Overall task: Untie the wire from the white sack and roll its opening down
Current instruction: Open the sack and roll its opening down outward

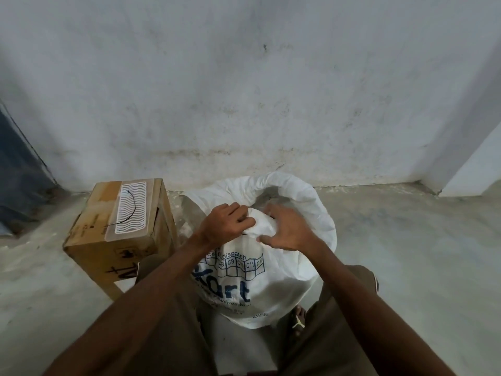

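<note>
The white sack (273,280) with blue printed lettering stands on the floor between my knees, and its opening gapes wide at the far side. A thin black wire (129,210) lies curved on top of the cardboard box to the left, apart from the sack. My left hand (226,223) grips the near edge of the sack's opening with curled fingers. My right hand (288,229) holds the same bunched edge, fingers bent over the fabric and thumb under it. What is inside the sack is hidden.
A brown cardboard box (95,240) with a white wavy-patterned label stands left of the sack, close to my left arm. A stained white wall (244,104) rises just behind both. The floor (406,240) is bare grey concrete. My sandalled foot (298,320) shows below the sack.
</note>
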{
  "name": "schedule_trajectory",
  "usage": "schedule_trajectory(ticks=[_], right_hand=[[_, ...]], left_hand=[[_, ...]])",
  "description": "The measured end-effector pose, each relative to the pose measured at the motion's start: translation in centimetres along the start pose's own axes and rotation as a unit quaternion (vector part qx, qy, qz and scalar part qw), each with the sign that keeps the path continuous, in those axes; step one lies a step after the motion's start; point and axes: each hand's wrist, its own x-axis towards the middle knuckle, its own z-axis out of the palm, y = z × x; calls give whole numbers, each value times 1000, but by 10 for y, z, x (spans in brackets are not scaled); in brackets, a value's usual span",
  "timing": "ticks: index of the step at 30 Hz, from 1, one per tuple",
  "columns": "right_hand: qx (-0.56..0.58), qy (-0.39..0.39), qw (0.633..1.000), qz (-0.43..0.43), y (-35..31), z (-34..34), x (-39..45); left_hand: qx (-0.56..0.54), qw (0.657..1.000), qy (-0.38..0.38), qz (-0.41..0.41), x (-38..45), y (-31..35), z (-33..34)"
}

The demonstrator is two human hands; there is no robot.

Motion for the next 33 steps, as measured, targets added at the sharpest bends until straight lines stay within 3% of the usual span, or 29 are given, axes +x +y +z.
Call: schedule_trajectory(ticks=[3, 5, 9, 12, 14, 16, 18, 22, 28, 33], right_hand=[[-19, 49, 999, -10, 2, 5, 4], [-41, 53, 998, -12, 5, 2, 6], [-105, 57, 992, -42, 13, 0, 5], [-191, 52, 976, -85, 10, 9, 0], [-162, 65, 981, -85, 8, 16, -6], [-92, 84, 991, -47, 9, 18, -15], [-100, 53, 994, 9, 11, 20, -30], [-149, -31, 986, 63, 20, 34, -59], [-128, 96, 985, 65, 34, 26, -59], [-159, 160, 974, -30, 46, -5, -51]], left_hand=[[-70, 996, -49, 17, 7, 1, 1], [-170, 977, -123, -36, 9, -2, 0], [-338, 889, -235, -201, 11, -3, -9], [-363, 843, -304, -255, 16, -5, -10], [-335, 848, -332, -241, 17, -4, -9], [-293, 877, -320, -204, 13, -5, -7], [-260, 904, -282, -189, 8, -11, -5], [-216, 911, -294, -189, 2, -21, -5], [-186, 909, -319, -194, 5, -19, -8], [-194, 916, -305, -176, -2, -18, -6]])
